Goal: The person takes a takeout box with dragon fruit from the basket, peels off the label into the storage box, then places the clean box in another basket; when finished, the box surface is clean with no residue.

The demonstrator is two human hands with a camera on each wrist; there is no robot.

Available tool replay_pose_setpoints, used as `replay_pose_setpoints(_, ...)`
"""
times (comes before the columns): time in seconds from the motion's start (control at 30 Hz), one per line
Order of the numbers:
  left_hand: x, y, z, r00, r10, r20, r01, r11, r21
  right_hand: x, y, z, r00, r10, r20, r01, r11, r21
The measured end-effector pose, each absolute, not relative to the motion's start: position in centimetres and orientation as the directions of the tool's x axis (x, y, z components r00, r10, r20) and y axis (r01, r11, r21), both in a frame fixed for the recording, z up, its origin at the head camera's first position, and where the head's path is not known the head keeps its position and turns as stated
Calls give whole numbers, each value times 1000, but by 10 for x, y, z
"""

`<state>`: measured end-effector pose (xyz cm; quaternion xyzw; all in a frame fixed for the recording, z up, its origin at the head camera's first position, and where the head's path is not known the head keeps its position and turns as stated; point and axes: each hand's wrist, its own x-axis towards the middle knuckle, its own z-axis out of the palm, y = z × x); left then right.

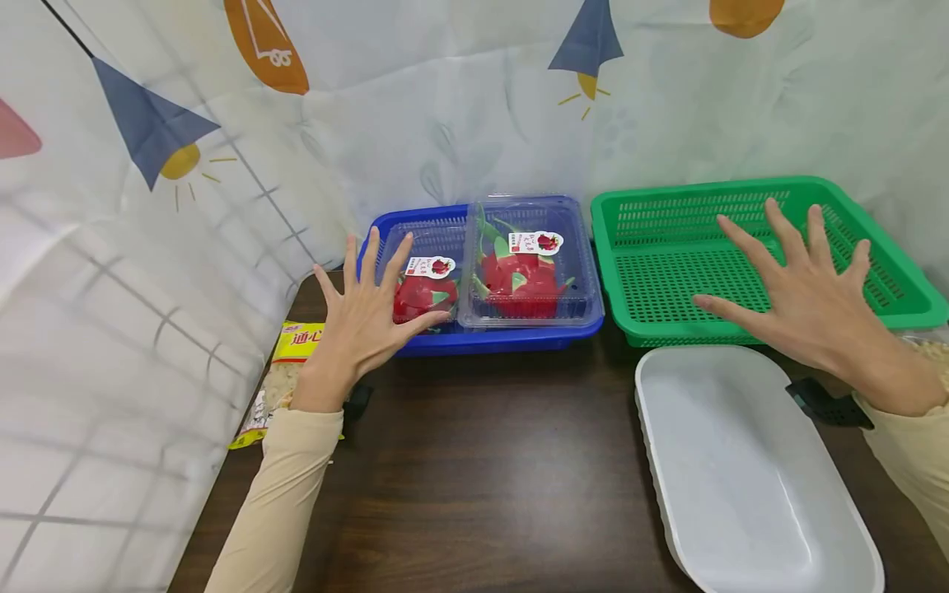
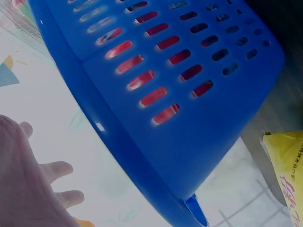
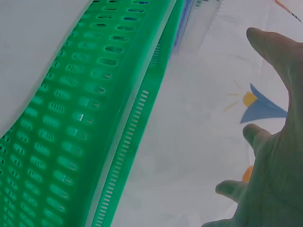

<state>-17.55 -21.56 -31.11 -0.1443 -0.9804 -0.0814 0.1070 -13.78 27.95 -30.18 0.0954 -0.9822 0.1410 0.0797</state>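
My left hand is raised with its fingers spread, in front of the left end of a blue basket. Two clear plastic boxes sit in that basket: the left box holds a red dragon fruit, and the right box a larger one with green scales. Each lid bears a white label. Over the green basket my right hand is held up, fingers spread wide, holding nothing. In the left wrist view, red shows through the slots of the blue basket.
A white tray lies on the brown table in front of the green basket. Beyond the left forearm is a yellow snack bag. Another bag shows at the right edge. A patterned curtain hangs behind and at the left.
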Motion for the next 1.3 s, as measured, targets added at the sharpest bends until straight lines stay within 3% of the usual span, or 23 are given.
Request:
replay_pose_setpoints(0.3, -164, -229, -315, -928, 256, 271, 309, 935, 176, -127, 270, -301, -948, -204, 243, -276, 908, -316)
replay_pose_setpoints(0.53, -146, -246, -319, -939, 154, 307, 265, 892, 365, -118, 248, -290, -936, -263, 234, -351, 750, -561)
replay_pose_setpoints(0.87, -141, -259, -328, -971, -39, 238, 138, 720, 680, -124, 218, -282, -946, -325, 22, -203, 536, -820)
replay_pose_setpoints(1.13, -141, -258, -333, -987, -130, 98, 0, 600, 800, -134, 206, -286, -915, -398, -68, -78, 340, -937)
replay_pose_setpoints(1.3, -145, -258, -337, -991, -134, 5, -68, 533, 843, -137, 202, -290, -895, -433, -106, -29, 293, -956)
